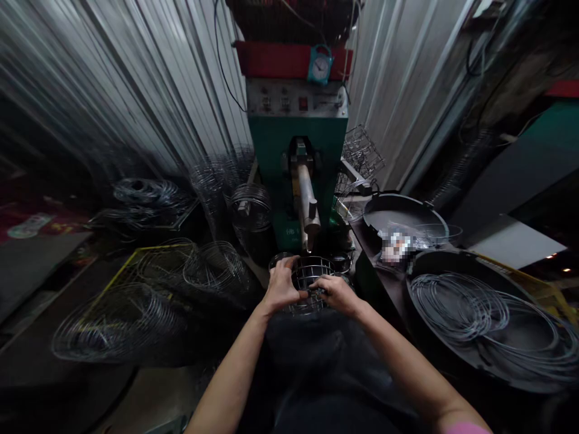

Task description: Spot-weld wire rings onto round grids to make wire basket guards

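Observation:
A round wire basket (pixel 312 266) sits low in front of me, just below the rod-like electrode (pixel 309 208) of a green machine (pixel 298 129). My left hand (pixel 281 284) grips the basket's left side, with the thumb reaching across toward the middle. On the right, my right hand (pixel 337 292) has its fingers bent and pinched at the basket's near side. Whether a small wire piece is also between those fingers is too dark to tell. The basket's lower part is partly hidden by both hands.
A black round tray (pixel 418 289) with coiled wire rings (pixel 456 304) stands at right, with a smaller round pan (pixel 402 211) behind. Stacks of wire rings (pixel 117 319) lie to the left. A blue clock (pixel 320 65) hangs on the machine. Corrugated metal walls (pixel 172 72) rise behind.

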### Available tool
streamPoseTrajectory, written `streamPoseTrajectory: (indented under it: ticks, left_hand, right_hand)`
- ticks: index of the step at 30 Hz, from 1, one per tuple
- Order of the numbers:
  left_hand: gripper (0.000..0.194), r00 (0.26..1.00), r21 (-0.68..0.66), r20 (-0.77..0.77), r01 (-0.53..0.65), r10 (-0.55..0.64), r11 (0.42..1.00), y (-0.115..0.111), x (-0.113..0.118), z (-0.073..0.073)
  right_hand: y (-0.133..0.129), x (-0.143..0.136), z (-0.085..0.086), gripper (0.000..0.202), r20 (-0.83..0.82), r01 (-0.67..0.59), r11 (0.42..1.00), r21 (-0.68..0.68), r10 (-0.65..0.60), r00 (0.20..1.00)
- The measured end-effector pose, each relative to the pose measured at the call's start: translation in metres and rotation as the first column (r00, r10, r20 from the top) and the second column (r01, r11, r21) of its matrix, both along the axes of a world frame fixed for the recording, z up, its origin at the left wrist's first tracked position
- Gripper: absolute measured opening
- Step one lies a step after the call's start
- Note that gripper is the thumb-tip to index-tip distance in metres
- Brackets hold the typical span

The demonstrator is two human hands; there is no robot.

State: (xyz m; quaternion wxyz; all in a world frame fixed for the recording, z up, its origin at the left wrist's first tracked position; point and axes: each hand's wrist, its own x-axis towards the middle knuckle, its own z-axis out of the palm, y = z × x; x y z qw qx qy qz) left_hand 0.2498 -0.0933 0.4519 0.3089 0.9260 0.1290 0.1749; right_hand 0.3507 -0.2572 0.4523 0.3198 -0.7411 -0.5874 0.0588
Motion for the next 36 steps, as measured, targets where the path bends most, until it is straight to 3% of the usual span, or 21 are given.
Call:
streamPoseTrajectory:
  ticks: [6,13,19,23,26,28,30,31,34,35,36]
  left_hand:
    - [0.084,0.999,0.019,-0.009,-0.030,0.030,0.999,0.011,0.013,-0.002]
    - [0.085,0.996,-0.053,-0.052,-0.075,0.073,0.996,0.022,0.035,0.001]
    - [0.078,0.996,-0.064,-0.057,-0.076,0.072,0.995,0.023,0.039,0.000]
    - [0.082,0.983,-0.001,-0.076,-0.170,0.170,0.985,0.024,0.047,0.000]
    - [0.081,0.975,-0.009,-0.102,-0.199,0.197,0.980,0.027,0.055,0.000]
    - [0.081,0.976,-0.030,-0.113,-0.191,0.186,0.981,0.029,0.059,0.000]
    - [0.083,0.978,-0.035,-0.108,-0.185,0.181,0.982,0.031,0.060,0.000]
    - [0.085,0.977,-0.036,-0.106,-0.188,0.184,0.981,0.032,0.061,0.000]
    - [0.087,0.972,-0.042,-0.110,-0.216,0.210,0.976,0.037,0.064,0.001]
    - [0.087,0.968,-0.043,-0.117,-0.228,0.222,0.973,0.038,0.066,0.002]
    - [0.086,0.965,-0.041,-0.125,-0.238,0.231,0.970,0.040,0.068,0.003]
  right_hand:
    - [0.013,0.010,0.002,0.021,0.050,0.033,0.999,-0.020,-0.032,0.998]
    - [0.031,0.029,0.010,0.015,0.051,0.061,0.998,-0.011,-0.060,0.997]
    - [0.032,0.026,-0.003,0.017,0.026,0.174,0.984,0.024,-0.175,0.984]
    - [0.038,0.027,-0.006,0.021,0.026,0.269,0.961,0.056,-0.271,0.962]
    - [0.043,0.030,0.000,0.019,-0.045,0.335,0.936,0.106,-0.332,0.942]
    - [0.039,0.031,0.003,0.021,-0.178,0.388,0.903,0.186,-0.357,0.917]
    - [0.026,0.030,-0.001,0.023,-0.410,0.492,0.845,0.209,-0.381,0.829]
    - [0.018,0.030,-0.006,0.024,-0.555,0.553,0.816,0.169,-0.385,0.738]
    - [-0.015,0.025,-0.033,0.031,-0.883,0.633,0.773,-0.040,-0.324,0.340]
    - [-0.027,0.021,-0.045,0.033,-0.924,0.639,0.766,-0.074,-0.294,0.245]
    - [-0.039,0.016,-0.058,0.034,-0.938,0.654,0.752,-0.083,-0.280,0.203]
